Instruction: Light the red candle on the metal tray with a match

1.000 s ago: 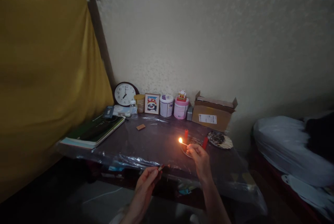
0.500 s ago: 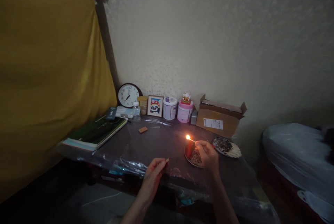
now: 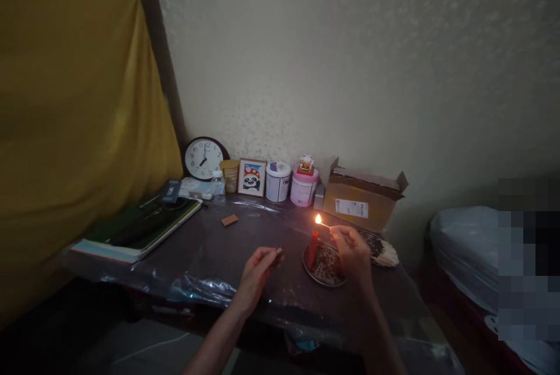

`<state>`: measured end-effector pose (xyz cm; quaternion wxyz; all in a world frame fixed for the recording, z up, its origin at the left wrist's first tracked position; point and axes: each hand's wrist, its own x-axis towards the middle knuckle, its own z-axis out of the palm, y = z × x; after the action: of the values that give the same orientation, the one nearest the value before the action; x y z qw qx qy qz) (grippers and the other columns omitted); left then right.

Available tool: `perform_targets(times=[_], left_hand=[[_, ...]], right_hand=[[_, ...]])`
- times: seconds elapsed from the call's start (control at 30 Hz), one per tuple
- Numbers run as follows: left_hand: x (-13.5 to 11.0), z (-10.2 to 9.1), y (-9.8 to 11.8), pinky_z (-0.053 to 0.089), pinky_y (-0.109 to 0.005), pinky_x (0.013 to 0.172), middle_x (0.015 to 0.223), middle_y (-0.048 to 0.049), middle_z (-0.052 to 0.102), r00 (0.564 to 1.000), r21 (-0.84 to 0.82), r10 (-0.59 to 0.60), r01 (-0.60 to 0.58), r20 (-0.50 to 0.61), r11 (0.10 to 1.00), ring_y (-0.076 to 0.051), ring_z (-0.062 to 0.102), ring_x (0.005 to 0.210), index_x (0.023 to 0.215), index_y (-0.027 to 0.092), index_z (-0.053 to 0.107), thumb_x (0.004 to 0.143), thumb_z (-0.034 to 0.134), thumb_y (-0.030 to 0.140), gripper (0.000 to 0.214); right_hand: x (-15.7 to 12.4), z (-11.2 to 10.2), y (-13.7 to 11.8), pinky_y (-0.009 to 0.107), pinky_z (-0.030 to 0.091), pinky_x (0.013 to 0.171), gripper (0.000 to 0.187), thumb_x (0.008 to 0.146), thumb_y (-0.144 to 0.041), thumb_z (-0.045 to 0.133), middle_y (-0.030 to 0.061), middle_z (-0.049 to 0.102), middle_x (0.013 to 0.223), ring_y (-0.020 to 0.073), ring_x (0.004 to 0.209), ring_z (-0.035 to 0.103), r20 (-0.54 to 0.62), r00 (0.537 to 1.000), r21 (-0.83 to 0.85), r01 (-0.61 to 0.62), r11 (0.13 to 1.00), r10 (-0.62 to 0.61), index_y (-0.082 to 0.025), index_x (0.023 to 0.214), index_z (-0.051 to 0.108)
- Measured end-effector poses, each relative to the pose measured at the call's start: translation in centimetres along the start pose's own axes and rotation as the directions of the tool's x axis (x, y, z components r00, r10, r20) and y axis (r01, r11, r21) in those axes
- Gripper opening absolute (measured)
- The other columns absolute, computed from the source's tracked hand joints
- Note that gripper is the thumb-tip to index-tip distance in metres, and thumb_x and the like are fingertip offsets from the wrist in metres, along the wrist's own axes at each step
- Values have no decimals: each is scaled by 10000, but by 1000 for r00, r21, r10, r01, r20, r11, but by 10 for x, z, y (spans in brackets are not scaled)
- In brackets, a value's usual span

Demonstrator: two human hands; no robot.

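A burning match (image 3: 325,225) is pinched between the thumb and fingers of my right hand (image 3: 353,252). Its flame sits just above the top of a red candle (image 3: 313,249), which stands upright on a small round metal plate (image 3: 326,285). Dark and pale bits cover the plate's bottom. My left hand (image 3: 258,273) is closed to the left of the plate, pinching a small pale-edged piece (image 3: 279,251) whose kind I cannot make out. Behind my right hand, a dish of matches (image 3: 385,252) is partly hidden; the matches are fanned out with dark heads together.
A small brown block (image 3: 229,220) lies mid-table. Along the wall stand a clock (image 3: 203,158), a jar (image 3: 230,177), a framed panda picture (image 3: 252,178), two tins (image 3: 277,181) and a cardboard box (image 3: 359,197). Books (image 3: 144,226) lie at left by a yellow curtain (image 3: 87,101).
The match flame has come over the candle, which now shows more fully. My left hand is slightly higher. The view has shifted a little, and most table items appear further left.
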<state>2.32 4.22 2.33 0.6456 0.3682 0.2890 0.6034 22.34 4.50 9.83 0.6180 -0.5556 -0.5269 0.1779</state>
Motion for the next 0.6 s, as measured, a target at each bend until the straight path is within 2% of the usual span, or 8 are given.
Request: perform_targets(times=[0.1, 0.2, 0.4, 0.6], left_hand=[[1, -5, -7, 407, -300, 799, 892, -77, 683, 1000, -5, -8, 8, -11, 1000, -176, 600, 848, 824, 148, 649, 743, 630, 308, 180], [-3, -10, -13, 410, -285, 790, 870, -67, 677, 1000, -28, -27, 27, -12, 999, -167, 596, 839, 815, 150, 650, 745, 629, 299, 167], [-10, -15, -14, 412, -283, 794, 890, -64, 660, 998, -29, -52, 51, -24, 998, -174, 589, 867, 810, 154, 645, 757, 614, 297, 156], [-10, -15, -13, 406, -280, 798, 883, -63, 660, 999, -11, -42, 42, -24, 999, -171, 583, 866, 825, 158, 640, 768, 600, 302, 160]], right_hand=[[-1, -1, 2, 271, 451, 587, 202, 701, -380, 592, 18, 649, 665, 176, 635, 596, -29, 998, -8, -48, 999, 47, -180, 713, 618], [-3, -2, 10, 275, 455, 582, 213, 692, -390, 607, 23, 652, 656, 184, 638, 605, -42, 995, 54, -93, 994, 96, -179, 716, 622], [-3, 2, 28, 271, 453, 562, 207, 663, -376, 651, 27, 657, 641, 179, 619, 608, 13, 990, 224, -140, 964, 141, -178, 723, 636], [-4, 5, 30, 246, 445, 549, 179, 631, -329, 698, -11, 639, 616, 146, 597, 591, 47, 973, 356, -229, 906, 227, -187, 722, 640]])
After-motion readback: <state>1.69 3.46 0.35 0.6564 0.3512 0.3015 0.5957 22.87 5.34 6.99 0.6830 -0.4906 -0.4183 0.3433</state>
